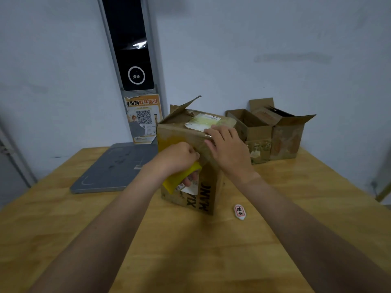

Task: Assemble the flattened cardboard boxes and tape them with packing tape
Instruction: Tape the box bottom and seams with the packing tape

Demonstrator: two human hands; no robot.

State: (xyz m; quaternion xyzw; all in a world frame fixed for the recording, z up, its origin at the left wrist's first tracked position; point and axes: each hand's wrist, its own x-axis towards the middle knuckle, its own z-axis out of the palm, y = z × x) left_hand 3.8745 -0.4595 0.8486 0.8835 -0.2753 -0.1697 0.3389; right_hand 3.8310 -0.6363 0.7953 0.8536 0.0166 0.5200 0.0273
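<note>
A worn brown cardboard box (208, 191) with black lettering stands upright in the middle of the wooden table (190, 250). One flap sticks up at its far side. My left hand (179, 158) grips a yellow roll of packing tape (179, 179) against the box's near face, fingers curled through the roll. A clear strip of tape runs up from the roll over the box's top edge. My right hand (227, 148) presses flat on that top edge, fingers straight over the tape and a white shipping label (203, 122).
Two open assembled boxes (273, 132) stand at the back right against the wall. A grey flat scale (114, 168) lies at the back left below a black wall terminal (133, 49). A small white tag with red print (240, 211) lies right of the box.
</note>
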